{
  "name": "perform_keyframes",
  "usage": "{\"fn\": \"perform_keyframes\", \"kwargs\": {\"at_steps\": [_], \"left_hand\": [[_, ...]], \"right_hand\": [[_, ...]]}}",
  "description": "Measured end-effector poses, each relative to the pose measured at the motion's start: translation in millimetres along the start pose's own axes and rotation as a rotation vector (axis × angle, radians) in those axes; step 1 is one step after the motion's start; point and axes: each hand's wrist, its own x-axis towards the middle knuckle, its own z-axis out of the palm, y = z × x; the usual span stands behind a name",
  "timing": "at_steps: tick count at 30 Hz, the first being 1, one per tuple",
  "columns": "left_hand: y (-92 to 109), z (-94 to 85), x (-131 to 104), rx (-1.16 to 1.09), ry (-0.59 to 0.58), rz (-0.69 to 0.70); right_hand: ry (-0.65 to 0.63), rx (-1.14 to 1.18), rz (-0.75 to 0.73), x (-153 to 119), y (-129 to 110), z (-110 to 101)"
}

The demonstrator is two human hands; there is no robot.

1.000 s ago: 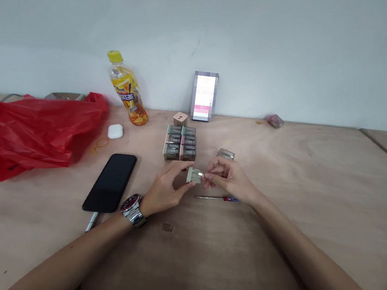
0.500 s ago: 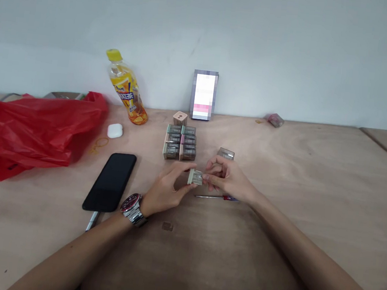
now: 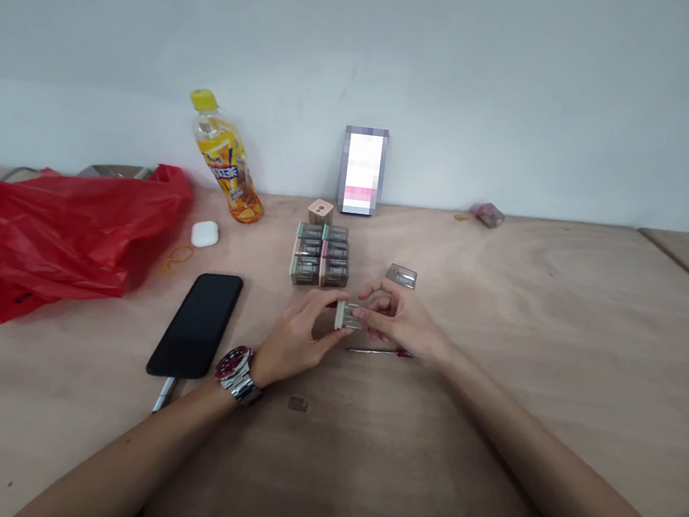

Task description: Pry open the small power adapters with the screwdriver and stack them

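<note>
A pencil sharpener part (image 3: 347, 315) with a pale green end is held above the table, its translucent case off. My left hand (image 3: 302, 332) grips its pale end between thumb and forefinger. From the other side, my right hand (image 3: 396, 321) has its thumb and fingers pressed together on the sharpener's right end; whether a small piece is between them is hidden. Just behind the right hand lies a smoky clear sharpener case (image 3: 402, 275). A thin screwdriver (image 3: 377, 351) with a red part lies below, its handle partly covered by my right hand.
Several smoky sharpeners (image 3: 321, 256) stand in a block, a pink-topped two-hole one (image 3: 321, 210) behind them. A phone (image 3: 363, 171) leans on the wall. Leftward are a tea bottle (image 3: 231, 163), red bag (image 3: 67, 235), white case (image 3: 205, 233) and black phone (image 3: 195, 324). A pinkish box (image 3: 489, 215) sits right.
My right hand has shifted slightly left, its thumb now covering more of the sharpener. More of the clear case shows behind it. The left hand has barely moved.
</note>
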Motion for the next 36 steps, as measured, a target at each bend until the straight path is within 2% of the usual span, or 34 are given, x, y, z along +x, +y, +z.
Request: {"fn": "perform_keyframes", "kwargs": {"at_steps": [8,20,26,36], "left_hand": [[2.1,0.5,0.6,0.041,0.012,0.004],[0.1,2.1,-1.9,0.04,0.005,0.029],[-1.3,3.6,-2.0,-0.012,0.047,-0.034],[-2.7,3.6,-2.8,0.05,0.066,0.042]], "right_hand": [[-0.01,-0.154,-0.052,-0.7,-0.9,3.7],[0.016,-0.183,-0.069,-1.1,3.1,6.1],[-0.081,-0.196,-0.145,-1.7,-8.1,-6.7],[-0.103,-0.137,-0.117,-0.9,-4.7,-6.4]]}}
